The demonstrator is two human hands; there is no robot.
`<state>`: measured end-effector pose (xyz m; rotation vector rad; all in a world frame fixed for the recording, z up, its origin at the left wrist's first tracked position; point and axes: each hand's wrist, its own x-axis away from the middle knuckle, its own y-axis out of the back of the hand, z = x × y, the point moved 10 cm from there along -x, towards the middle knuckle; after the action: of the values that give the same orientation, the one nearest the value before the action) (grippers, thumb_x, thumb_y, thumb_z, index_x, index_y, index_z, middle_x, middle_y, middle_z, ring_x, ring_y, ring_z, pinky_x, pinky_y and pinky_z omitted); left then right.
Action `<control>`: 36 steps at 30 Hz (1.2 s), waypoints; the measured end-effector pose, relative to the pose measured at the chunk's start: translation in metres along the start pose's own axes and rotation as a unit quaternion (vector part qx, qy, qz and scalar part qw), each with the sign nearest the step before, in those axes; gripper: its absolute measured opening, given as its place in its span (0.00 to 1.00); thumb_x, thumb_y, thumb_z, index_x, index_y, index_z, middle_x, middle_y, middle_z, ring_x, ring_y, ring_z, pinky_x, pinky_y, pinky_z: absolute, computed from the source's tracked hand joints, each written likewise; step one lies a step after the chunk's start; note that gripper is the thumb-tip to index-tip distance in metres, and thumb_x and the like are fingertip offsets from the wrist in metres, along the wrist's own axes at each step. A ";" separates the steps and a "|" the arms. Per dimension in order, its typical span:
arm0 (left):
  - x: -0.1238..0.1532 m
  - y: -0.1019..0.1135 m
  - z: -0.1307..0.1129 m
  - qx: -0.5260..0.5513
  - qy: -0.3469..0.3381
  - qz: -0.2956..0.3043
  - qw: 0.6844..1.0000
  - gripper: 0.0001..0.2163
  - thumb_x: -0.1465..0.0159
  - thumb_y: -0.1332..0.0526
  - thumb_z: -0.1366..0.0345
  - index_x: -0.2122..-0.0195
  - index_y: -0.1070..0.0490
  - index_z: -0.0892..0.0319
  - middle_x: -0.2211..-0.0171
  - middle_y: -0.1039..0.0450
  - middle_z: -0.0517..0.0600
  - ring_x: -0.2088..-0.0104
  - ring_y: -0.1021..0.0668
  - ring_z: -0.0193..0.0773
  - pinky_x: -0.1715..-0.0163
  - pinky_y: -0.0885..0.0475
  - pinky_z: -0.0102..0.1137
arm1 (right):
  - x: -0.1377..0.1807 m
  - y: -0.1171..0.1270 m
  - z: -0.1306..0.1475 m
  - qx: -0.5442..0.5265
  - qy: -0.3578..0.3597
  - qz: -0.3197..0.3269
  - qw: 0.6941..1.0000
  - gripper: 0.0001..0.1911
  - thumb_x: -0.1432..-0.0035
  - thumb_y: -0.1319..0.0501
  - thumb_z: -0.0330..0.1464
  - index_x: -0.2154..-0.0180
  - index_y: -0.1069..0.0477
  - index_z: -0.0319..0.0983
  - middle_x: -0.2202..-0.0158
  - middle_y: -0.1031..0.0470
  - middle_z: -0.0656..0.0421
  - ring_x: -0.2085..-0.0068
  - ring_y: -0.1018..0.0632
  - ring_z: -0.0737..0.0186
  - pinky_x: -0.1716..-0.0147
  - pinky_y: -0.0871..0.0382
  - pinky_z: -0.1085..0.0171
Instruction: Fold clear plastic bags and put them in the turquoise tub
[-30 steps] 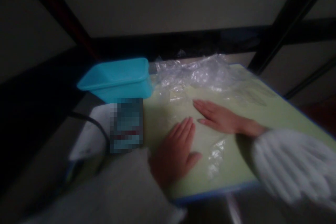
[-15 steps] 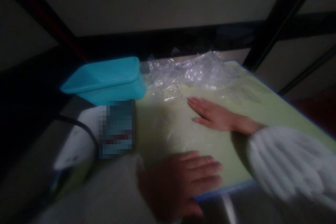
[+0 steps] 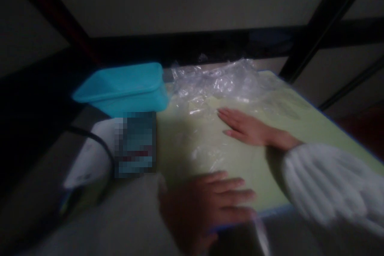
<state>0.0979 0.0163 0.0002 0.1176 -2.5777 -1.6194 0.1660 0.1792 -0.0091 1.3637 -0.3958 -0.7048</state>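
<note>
Clear plastic film (image 3: 223,82) is bunched and wrinkled along the far side of a pale yellow-green board or tabletop (image 3: 318,128) with a blue edge. A thinner, flatter part of the film reaches toward me over the surface. My right hand (image 3: 247,128) lies flat on it, fingers stretched forward and left, thumb a little apart. Nearer to me, at the front edge, my left hand (image 3: 207,206) rests palm down with fingers spread to the right. Neither hand grips anything. A strip of film hangs over the front edge beside the left fingertips.
A turquoise plastic basin (image 3: 129,88) stands at the back left. In front of it lie a pixelated flat object (image 3: 136,146) and a white item (image 3: 93,156) crossed by a dark cable (image 3: 96,138). A wall with dark frame bars rises behind the table.
Both hands keep nearly the same places, flat on the surface. The left fingers look slightly more spread, and its thumb has drawn back left. The whole view has shifted slightly.
</note>
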 end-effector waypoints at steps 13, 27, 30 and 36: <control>0.000 0.003 -0.001 0.006 -0.007 -0.017 1.000 0.31 0.43 0.46 0.63 0.37 0.46 0.57 0.33 0.51 0.48 0.34 0.49 0.46 0.36 0.51 0.46 | 0.003 0.026 0.040 -0.045 0.030 -0.049 0.997 0.30 0.33 0.54 0.39 0.34 0.56 0.36 0.33 0.53 0.50 0.33 0.51 0.57 0.36 0.56 0.50; 0.000 0.001 -0.002 0.041 -0.005 -0.011 0.999 0.31 0.43 0.45 0.64 0.36 0.47 0.58 0.33 0.52 0.49 0.34 0.49 0.46 0.36 0.52 0.47 | 0.004 0.003 0.075 -0.001 0.093 0.003 0.996 0.33 0.33 0.52 0.40 0.34 0.59 0.33 0.33 0.54 0.49 0.33 0.53 0.58 0.35 0.58 0.53; 0.000 0.001 -0.001 0.041 0.004 -0.010 0.999 0.32 0.44 0.45 0.64 0.36 0.48 0.57 0.33 0.53 0.48 0.33 0.51 0.45 0.35 0.54 0.47 | 0.003 0.006 0.067 0.019 0.084 -0.006 0.996 0.32 0.33 0.52 0.40 0.34 0.57 0.33 0.33 0.53 0.49 0.33 0.52 0.57 0.35 0.58 0.52; 0.000 0.001 -0.001 0.041 0.002 -0.012 0.999 0.32 0.44 0.44 0.63 0.36 0.47 0.57 0.33 0.53 0.47 0.33 0.50 0.45 0.35 0.54 0.47 | 0.000 0.008 0.047 0.028 0.072 -0.021 0.997 0.31 0.33 0.53 0.41 0.34 0.56 0.36 0.33 0.51 0.50 0.33 0.50 0.57 0.36 0.56 0.51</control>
<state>0.0979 0.0156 0.0012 0.1596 -2.6499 -1.5199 0.1377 0.1449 0.0073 1.4687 -0.2747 -0.6292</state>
